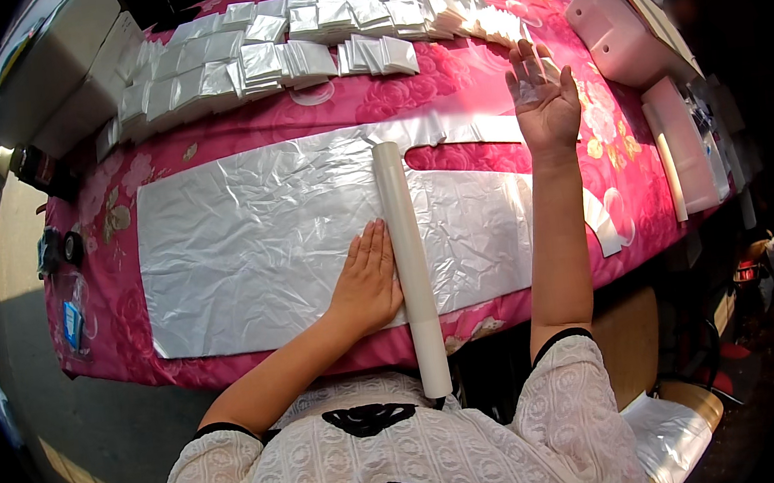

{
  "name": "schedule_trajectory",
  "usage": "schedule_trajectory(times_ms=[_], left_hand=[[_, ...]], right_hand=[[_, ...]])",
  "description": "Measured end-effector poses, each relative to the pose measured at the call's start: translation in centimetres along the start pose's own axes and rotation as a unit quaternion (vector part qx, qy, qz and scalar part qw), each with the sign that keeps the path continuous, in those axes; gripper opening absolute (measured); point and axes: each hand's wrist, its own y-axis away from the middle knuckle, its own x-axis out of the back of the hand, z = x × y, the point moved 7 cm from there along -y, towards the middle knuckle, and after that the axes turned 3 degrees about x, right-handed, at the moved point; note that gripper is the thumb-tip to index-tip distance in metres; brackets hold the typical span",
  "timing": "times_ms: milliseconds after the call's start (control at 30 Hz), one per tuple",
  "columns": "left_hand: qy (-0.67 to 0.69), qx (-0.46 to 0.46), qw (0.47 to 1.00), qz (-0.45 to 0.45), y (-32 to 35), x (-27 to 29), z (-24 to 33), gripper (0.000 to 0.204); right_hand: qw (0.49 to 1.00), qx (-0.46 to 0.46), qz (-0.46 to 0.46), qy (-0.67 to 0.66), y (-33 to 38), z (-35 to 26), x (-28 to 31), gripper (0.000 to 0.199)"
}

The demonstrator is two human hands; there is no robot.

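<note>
A thin white plastic sheet [248, 246] lies spread over the table, wrinkled, with a long rounded cut-out between two strips at its right side. Across it rests a long pale tube [410, 258], its near end reaching past the table edge to my body. My left hand [369, 276] presses flat on the sheet, fingers together and stretched out, its fingertips touching the tube's left side. Palm up, my right hand [544, 103] is raised at the far right with fingers apart, beyond the sheet's strips; nothing is plainly held in it, though glare blurs the fingertips.
Rows of folded white plastic packets [267, 57] line the far side of the pink flowered tablecloth [114, 305]. A white box [618, 33] and a translucent bin [685, 147] stand at the right. Cartons [64, 77], a dark bottle [40, 168] and a tape roll [73, 246] are left.
</note>
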Motion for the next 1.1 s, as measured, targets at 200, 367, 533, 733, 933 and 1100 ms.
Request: schedule_trajectory(times_ms=[200, 367, 533, 733, 933, 1100], left_hand=[[0.024, 0.001, 1.000, 0.013, 0.2, 0.2, -0.3, 0.067], [-0.050, -0.049, 0.997, 0.031, -0.4, -2.0, 0.0, 0.068], [-0.027, -0.021, 0.999, 0.022, -0.1, -1.8, -0.2, 0.072], [0.175, 0.004, 0.982, 0.070, 0.5, 0.2, -0.8, 0.072], [0.092, 0.003, 0.994, 0.061, 0.6, 0.0, -0.6, 0.083], [0.169, 0.005, 0.983, 0.075, 4.8, 6.3, -4.2, 0.086]], right_hand=[[0.897, -0.081, -0.265, 0.345, 12.2, 17.8, -18.6, 0.050], [0.767, -0.112, -0.388, 0.499, 22.4, 34.4, -22.9, 0.057], [0.707, -0.142, -0.502, 0.478, 26.7, 34.3, -25.1, 0.064], [0.713, 0.051, -0.481, 0.508, 22.5, 16.2, -16.2, 0.045], [0.524, 0.056, -0.484, 0.699, 21.1, 7.6, -3.1, 0.057], [0.480, 0.062, -0.547, 0.683, 22.3, 10.6, -4.3, 0.063]])
